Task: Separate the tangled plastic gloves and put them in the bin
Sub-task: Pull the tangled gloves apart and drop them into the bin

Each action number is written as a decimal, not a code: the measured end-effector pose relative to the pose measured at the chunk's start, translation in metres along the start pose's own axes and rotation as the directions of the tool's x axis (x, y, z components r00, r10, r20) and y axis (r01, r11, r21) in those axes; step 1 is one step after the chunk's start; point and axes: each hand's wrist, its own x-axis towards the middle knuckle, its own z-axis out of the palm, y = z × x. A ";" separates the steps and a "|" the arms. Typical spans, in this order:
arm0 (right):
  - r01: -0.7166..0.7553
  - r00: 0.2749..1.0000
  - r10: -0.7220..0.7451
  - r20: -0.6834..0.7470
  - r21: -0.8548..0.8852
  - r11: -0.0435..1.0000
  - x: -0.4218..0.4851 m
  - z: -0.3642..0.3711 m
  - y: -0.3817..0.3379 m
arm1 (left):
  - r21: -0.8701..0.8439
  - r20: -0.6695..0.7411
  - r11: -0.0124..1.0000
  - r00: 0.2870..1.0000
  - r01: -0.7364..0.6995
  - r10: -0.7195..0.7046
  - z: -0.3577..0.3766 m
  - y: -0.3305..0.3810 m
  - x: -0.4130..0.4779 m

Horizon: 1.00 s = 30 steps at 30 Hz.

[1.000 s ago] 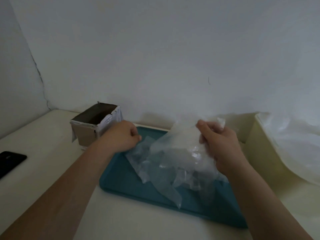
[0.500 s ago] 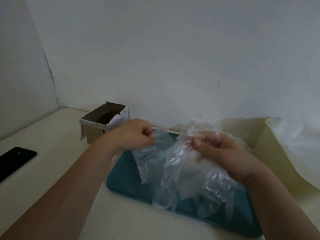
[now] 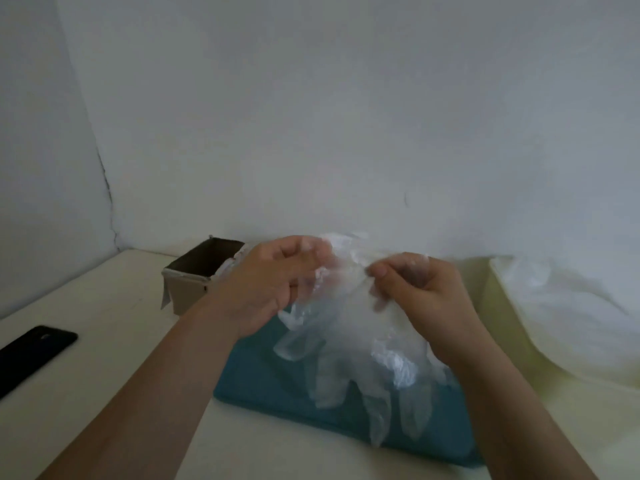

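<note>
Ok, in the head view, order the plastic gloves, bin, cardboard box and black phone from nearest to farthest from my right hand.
1. plastic gloves: pinched in the right hand.
2. bin: just to its right.
3. cardboard box: well to the left, at the back.
4. black phone: farthest left.

Plastic gloves: clear, milky-white sheen. Tray: plain teal. Bin: pale yellow; liner cloudy white. Cardboard box: brown, dark inside. Phone: black. Table: cream. Wall: plain grey-white, thin dark crack line at left.
</note>
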 end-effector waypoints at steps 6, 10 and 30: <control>-0.079 0.993 0.077 -0.094 -0.009 0.997 0.000 -0.045 -0.022 | -0.064 0.070 0.982 0.982 0.179 -0.174 0.060 -0.012 0.008; -0.104 0.979 0.066 -0.195 -0.194 0.975 -0.003 -0.106 -0.031 | -0.019 0.057 0.986 0.985 0.164 -0.163 0.106 -0.003 0.022; -0.308 0.945 0.232 -0.229 -0.858 0.410 0.040 -0.238 0.058 | 0.018 0.232 0.996 0.969 -0.089 0.082 0.202 0.058 0.051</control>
